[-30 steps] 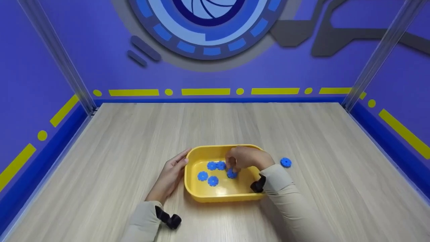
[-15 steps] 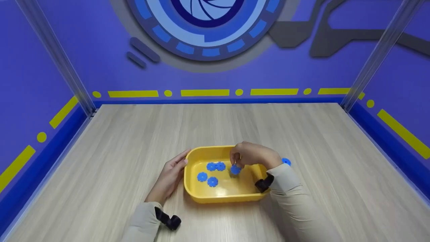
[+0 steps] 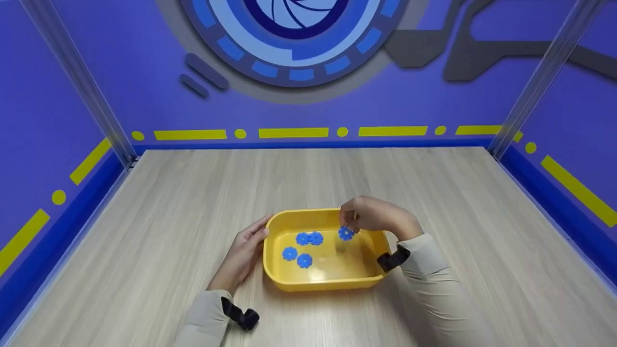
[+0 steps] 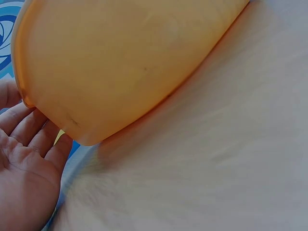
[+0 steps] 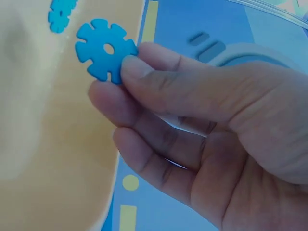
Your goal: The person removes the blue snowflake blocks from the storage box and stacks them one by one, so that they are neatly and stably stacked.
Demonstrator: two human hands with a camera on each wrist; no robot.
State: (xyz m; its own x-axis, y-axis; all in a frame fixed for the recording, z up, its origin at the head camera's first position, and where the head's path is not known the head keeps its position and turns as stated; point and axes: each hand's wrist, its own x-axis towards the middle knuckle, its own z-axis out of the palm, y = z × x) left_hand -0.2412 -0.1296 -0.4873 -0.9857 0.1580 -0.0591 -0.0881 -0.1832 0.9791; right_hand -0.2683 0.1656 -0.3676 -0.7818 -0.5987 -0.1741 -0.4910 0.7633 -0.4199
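The right hand (image 3: 373, 214) pinches a blue notched disc (image 3: 342, 234) between thumb and fingers, holding it raised over the floor of the yellow tray (image 3: 323, 284), near the far right corner, with a small shadow beneath. Seen from the right wrist, the thumb lies across the disc's edge; the disc has a round hole at its centre and slots cut all around, and the lower fingers curl below without touching it.

The left hand (image 3: 246, 253) holds the tray by its left end, thumb at the rim and fingers set along the outer wall. How firmly those fingers press is hard to judge, as the left wrist view is soft.

Four more discs lie in the left half of the tray: a left rear disc (image 3: 301, 240) and a right rear disc (image 3: 318, 239) touching each other, and nearer the person a left front disc (image 3: 287, 255) just beside a right front disc (image 3: 302, 262).

The tray stands on the wood-grain bench (image 3: 193, 193), in front of a blue-violet wall (image 3: 144, 96) with yellow dashes.
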